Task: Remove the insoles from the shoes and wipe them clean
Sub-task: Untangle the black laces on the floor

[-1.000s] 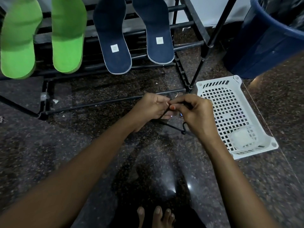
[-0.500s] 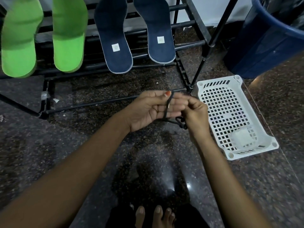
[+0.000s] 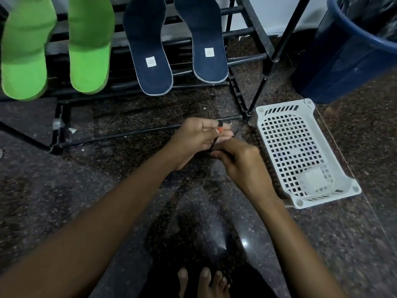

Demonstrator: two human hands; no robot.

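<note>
Two green insoles (image 3: 58, 46) and two navy insoles (image 3: 150, 50) lean side by side on the black shoe rack (image 3: 253, 33) at the top. Above the floor in the middle, my left hand (image 3: 197, 140) has a thin black band (image 3: 213, 143) looped over a finger and pinched by its thumb. My right hand (image 3: 238, 160) sits just below and to the right, fingers curled around the band's lower end. No shoes are in view.
A white perforated plastic basket (image 3: 300, 151) lies on the dark granite floor (image 3: 64, 201) to the right, with a pale folded cloth (image 3: 313, 181) in its near end. A blue bin (image 3: 343, 52) stands at the top right. My bare toes (image 3: 202, 282) show at the bottom.
My hands have shifted from pinching the band together to stretching it. The left hand now has it looped over a finger, and the right hand has dropped lower, pulling the other end.
</note>
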